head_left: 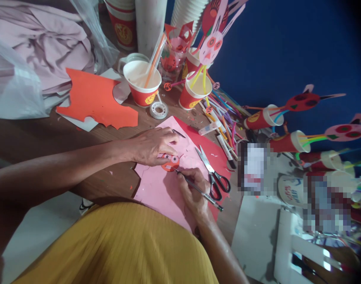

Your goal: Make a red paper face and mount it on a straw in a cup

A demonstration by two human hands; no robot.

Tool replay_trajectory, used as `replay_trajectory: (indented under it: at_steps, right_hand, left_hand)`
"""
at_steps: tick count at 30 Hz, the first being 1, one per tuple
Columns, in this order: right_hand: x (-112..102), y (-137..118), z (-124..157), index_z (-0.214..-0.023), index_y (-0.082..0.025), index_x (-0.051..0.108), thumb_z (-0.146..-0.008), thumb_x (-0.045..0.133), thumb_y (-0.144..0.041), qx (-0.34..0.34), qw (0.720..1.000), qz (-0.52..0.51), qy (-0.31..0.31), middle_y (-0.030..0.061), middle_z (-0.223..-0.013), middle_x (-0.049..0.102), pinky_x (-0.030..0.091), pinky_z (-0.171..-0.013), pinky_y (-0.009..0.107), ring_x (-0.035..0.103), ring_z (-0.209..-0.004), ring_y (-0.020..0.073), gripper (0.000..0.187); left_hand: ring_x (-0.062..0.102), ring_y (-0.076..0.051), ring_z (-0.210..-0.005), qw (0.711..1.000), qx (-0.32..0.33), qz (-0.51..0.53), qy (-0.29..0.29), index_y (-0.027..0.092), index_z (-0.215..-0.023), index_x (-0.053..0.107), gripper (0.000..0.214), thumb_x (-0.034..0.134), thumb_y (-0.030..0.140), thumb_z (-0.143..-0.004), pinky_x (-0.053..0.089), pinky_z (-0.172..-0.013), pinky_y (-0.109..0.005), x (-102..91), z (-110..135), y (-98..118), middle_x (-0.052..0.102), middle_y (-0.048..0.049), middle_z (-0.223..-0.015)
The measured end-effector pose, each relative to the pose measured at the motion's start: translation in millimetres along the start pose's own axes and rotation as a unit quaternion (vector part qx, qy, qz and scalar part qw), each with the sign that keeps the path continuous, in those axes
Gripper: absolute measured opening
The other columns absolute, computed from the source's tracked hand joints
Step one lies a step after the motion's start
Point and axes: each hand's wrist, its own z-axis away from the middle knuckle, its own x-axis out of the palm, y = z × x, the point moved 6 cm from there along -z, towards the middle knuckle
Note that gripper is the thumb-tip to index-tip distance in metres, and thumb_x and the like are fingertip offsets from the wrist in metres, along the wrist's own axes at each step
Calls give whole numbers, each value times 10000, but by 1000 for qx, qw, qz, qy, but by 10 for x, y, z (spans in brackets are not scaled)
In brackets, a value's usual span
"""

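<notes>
On a sheet of pink paper (156,187) lies a small round orange paper face (170,163) with two eyes drawn or stuck on it. My left hand (152,146) rests palm down over its upper left edge, thumb and fingers apart, steadying it. My right hand (195,191) pinches a black-and-clear pen (202,193), whose tip touches the lower right of the face. Just right of the hands are open scissors (212,172) with black handles. A slim dark piece (178,133), perhaps a pen cap, lies by my left fingertips.
Cut orange paper (94,100) lies at the left, near a plastic bag (16,81). Behind stand paper cups (141,85), some with paper faces on straws, and a tape roll (159,110). Markers and straws (224,122) are scattered right, beside red paper (210,146).
</notes>
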Motion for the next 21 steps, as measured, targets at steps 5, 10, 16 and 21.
replay_trajectory:
  at_steps: [5, 10, 16, 21]
  right_hand:
    - [14, 8, 2, -841, -202, 630, -826, 627, -266, -2, 1000, 4, -7, -6, -701, 685, 501, -556, 226, 633, -580, 130, 66]
    - [11, -34, -8, -822, -196, 619, -823, 614, -254, -17, 1000, 10, -1, -9, -679, 675, 491, -526, 217, 610, -537, 117, 58]
    - [7, -58, -27, -809, -191, 618, -813, 615, -260, -20, 1000, 21, 9, -3, -676, 680, 494, -522, 222, 605, -524, 119, 70]
    - [6, -54, -31, -790, -193, 623, -801, 615, -251, -3, 1000, 12, 12, -10, -653, 679, 487, -507, 219, 599, -504, 120, 60]
  left_hand:
    - [535, -278, -998, 1000, -3, -2, -1, 230, -961, 747, 206, 605, 310, -835, 448, -867, -425, 0, -8, 7, 598, -113, -1136]
    - [538, -277, -996, 1000, -4, -9, 2, 231, -950, 751, 199, 610, 302, -829, 447, -861, -421, 0, -6, 12, 602, -111, -1135]
    - [531, -268, -996, 1000, -2, -9, 4, 237, -957, 751, 203, 605, 308, -836, 440, -873, -415, -5, -8, 9, 606, -106, -1120]
    - [531, -270, -1001, 1000, -4, -6, 5, 233, -942, 755, 199, 601, 306, -841, 440, -870, -413, 2, -17, 13, 608, -108, -1118]
